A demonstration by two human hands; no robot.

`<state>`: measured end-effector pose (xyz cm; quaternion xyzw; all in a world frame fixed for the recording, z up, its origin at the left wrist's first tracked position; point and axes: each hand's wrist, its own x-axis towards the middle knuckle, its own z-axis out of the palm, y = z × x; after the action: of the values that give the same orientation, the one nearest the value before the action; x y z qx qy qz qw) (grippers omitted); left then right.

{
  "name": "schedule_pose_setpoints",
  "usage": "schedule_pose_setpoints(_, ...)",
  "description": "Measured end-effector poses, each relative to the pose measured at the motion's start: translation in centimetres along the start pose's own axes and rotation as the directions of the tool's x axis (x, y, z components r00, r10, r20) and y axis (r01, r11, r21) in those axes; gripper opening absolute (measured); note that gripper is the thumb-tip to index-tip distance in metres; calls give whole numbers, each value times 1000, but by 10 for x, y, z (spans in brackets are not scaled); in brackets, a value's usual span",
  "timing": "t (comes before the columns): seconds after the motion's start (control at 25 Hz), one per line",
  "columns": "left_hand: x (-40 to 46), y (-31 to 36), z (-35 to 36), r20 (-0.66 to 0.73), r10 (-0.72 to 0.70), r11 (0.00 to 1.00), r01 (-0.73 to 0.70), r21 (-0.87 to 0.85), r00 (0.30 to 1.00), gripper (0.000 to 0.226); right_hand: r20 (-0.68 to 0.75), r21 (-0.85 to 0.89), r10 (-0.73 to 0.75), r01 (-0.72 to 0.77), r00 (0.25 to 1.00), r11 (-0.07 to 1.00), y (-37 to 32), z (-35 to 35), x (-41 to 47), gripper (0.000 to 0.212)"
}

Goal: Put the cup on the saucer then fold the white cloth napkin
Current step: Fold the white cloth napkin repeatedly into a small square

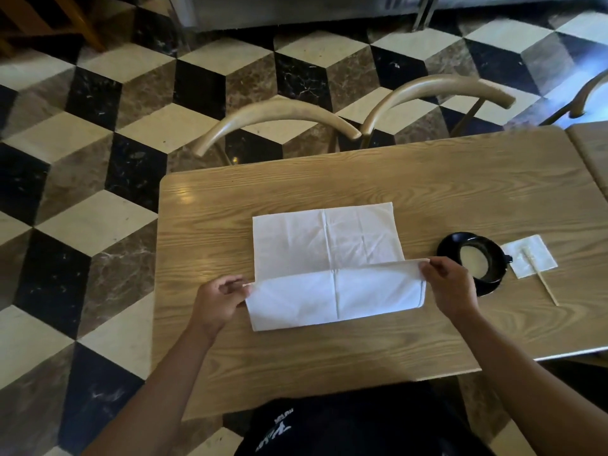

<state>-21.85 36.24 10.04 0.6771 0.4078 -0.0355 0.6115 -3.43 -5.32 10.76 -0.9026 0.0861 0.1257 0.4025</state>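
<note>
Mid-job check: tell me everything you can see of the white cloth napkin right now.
The white cloth napkin lies on the wooden table, a thin woven-looking fabric with crease lines running across and down it. Its near edge is lifted and partly folded over toward the far side, forming a doubled band along the front. The left hand pinches the left corner of that raised edge, the right hand the right corner. The far half lies flat. The black cup stands just to its right, apart from it.

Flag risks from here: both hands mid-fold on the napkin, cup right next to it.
1. The right hand pinches the white cloth napkin close beside the black cup on its saucer; a sweep rightward could knock it and spill the liquid.
2. The left hand holds its corner lower than the right one, so the folded edge may land skewed.
</note>
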Motion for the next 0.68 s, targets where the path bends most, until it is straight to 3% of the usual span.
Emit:
schedule_pose_setpoints(0.24, 50, 27, 5, -72, -117, 992, 113, -57, 991, 18, 47, 21, 45, -46, 998, 999, -24, 16, 57, 13)
schedule_pose_setpoints(0.68, 125, 50, 35, -207, -54, 998, 57, 8, 977, 16, 34, 34, 156, -157, 987, 987, -34, 56, 138, 13)
